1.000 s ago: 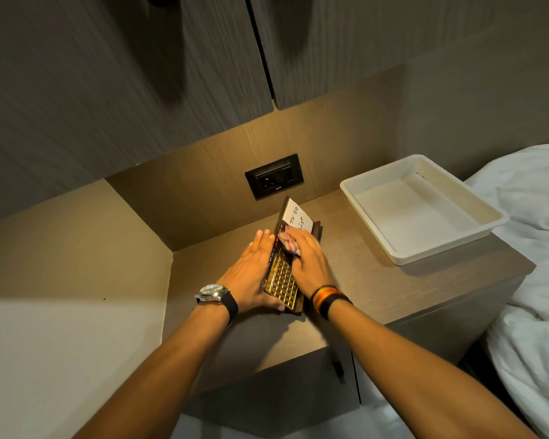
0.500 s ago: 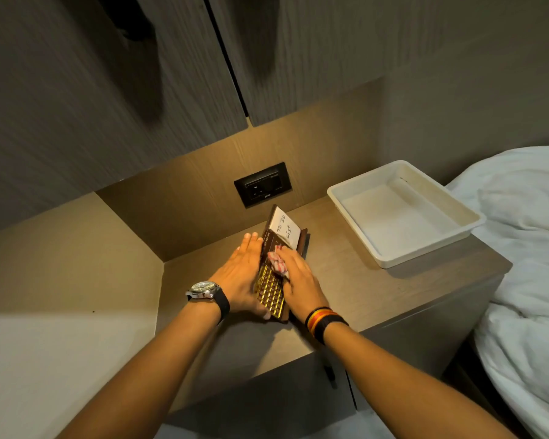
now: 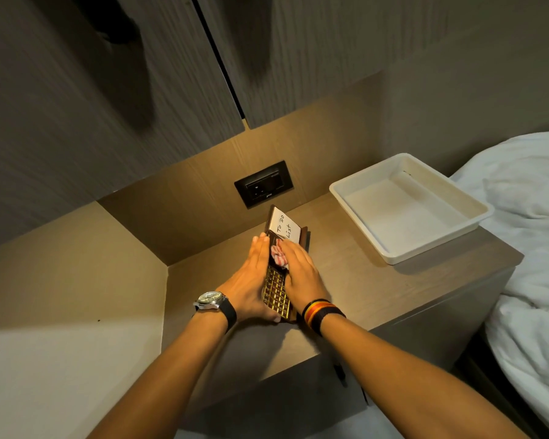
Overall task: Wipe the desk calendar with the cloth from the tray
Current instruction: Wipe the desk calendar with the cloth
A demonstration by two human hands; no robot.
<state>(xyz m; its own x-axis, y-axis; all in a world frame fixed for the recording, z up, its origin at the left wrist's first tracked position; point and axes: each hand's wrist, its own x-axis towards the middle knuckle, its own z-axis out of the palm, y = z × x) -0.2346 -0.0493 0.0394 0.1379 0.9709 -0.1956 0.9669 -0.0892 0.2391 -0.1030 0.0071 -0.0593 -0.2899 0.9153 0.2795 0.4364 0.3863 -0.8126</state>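
Note:
The desk calendar (image 3: pixel 276 293), brown with a shiny gold grid and a white "To Do List" note pad at its far end, lies on the wooden bedside table (image 3: pixel 377 280). My left hand (image 3: pixel 251 280) presses flat against its left edge, fingers stretched out. My right hand (image 3: pixel 301 270) rests on top of the calendar and presses a small red-and-white checked cloth (image 3: pixel 278 255) onto its middle. Most of the cloth is hidden under my fingers. The white tray (image 3: pixel 393 255) stands empty at the table's right.
A black wall socket (image 3: pixel 263 183) sits in the back panel behind the calendar. White bedding (image 3: pixel 530 248) lies right of the table. Dark cabinet doors (image 3: pixel 140 74) hang overhead. A lower beige surface (image 3: pixel 70 296) lies to the left.
My right hand with the cloth has slid a little along the calendar's middle. My left hand stays against the calendar's left edge. The camera has shifted slightly.

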